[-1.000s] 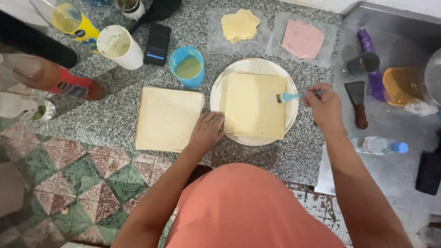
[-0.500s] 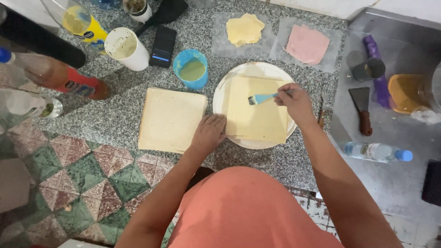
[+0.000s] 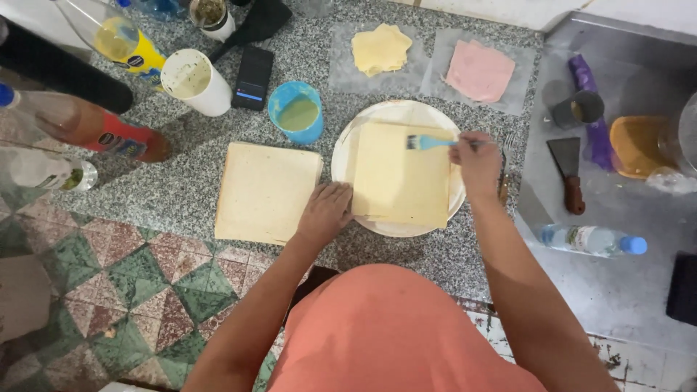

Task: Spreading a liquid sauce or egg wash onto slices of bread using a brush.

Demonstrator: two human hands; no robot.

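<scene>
From the head view, your right hand pinches the brush, its long axis level, bristles pointing left over the bread sheet on the white plate. Your left hand, fingers apparently together, presses the plate's left edge; bare granite lies beyond.

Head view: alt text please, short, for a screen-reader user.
Seen from above, a person's right hand holds a blue brush over a square pale sheet on a white plate, while the left hand rests at the plate's edge. A second sheet and a blue cup sit on the granite counter.
</scene>
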